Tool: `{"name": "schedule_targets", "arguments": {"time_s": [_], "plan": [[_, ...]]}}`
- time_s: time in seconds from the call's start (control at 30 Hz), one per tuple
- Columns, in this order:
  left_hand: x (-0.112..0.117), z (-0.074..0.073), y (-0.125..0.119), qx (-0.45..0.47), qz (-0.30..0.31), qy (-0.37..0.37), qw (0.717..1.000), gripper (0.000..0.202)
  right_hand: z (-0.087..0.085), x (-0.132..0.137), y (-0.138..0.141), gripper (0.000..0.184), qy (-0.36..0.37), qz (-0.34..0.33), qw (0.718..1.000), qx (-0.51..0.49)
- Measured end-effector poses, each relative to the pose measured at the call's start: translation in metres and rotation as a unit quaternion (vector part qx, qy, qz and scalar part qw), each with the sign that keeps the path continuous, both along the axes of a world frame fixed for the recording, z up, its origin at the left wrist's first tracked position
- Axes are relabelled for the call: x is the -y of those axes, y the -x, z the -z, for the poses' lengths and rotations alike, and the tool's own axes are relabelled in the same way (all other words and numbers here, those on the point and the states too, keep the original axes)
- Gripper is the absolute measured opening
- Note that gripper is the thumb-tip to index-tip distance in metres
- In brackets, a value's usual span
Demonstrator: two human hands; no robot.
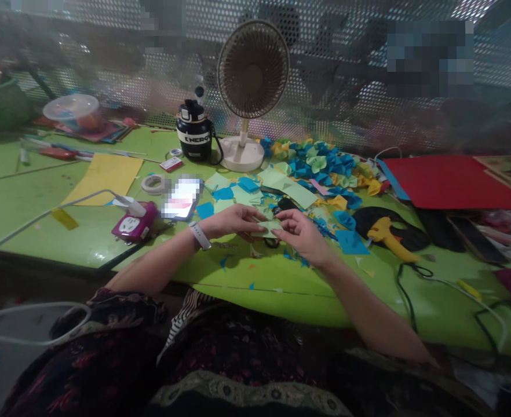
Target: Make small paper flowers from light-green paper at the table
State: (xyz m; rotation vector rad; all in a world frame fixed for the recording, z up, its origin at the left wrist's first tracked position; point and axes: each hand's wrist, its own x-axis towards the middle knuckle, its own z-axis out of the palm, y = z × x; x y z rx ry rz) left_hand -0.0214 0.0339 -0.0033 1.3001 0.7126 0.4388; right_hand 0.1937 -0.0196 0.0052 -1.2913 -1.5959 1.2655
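Observation:
A small piece of pale green paper (pixel 267 229) is held between both hands above the green table. My left hand (pixel 234 221), with a white watch band on its wrist, pinches the paper's left side. On the right side, my right hand (pixel 298 231) grips it between thumb and fingers. Just beyond the hands lie cut squares of blue paper (pixel 224 194) and light green paper (pixel 288 186). A dark object, perhaps scissors, is partly hidden behind my right hand. Scraps of paper are scattered beneath both hands.
A fan (pixel 243 155) and a black jug (pixel 193 139) stand at the back, beside a pile of folded paper flowers (pixel 316 159). A lit phone (pixel 181 198), tape roll (pixel 153 184) and purple power socket (pixel 136 225) lie left. Right are a yellow glue gun (pixel 390 238) and red sheets (pixel 442 180).

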Motion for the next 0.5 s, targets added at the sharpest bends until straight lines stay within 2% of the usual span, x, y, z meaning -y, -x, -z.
{"name": "schedule_targets", "arguments": {"time_s": [0.07, 0.13, 0.5], "plan": [[-0.0002, -0.0013, 0.0005, -0.034, 0.013, 0.013, 0.999, 0.027, -0.0001, -0.0007, -0.0005, 0.041, -0.007, 0.003, 1.0, 0.001], [-0.0006, -0.0018, 0.0007, -0.044, 0.022, 0.014, 0.999, 0.029, 0.0002, -0.0012, -0.0009, 0.04, -0.009, 0.004, 1.0, -0.002], [0.0007, -0.0031, -0.0002, -0.022, 0.014, 0.018, 1.0, 0.027, 0.0014, -0.0024, -0.0017, 0.04, -0.004, 0.007, 1.0, -0.01]]}}
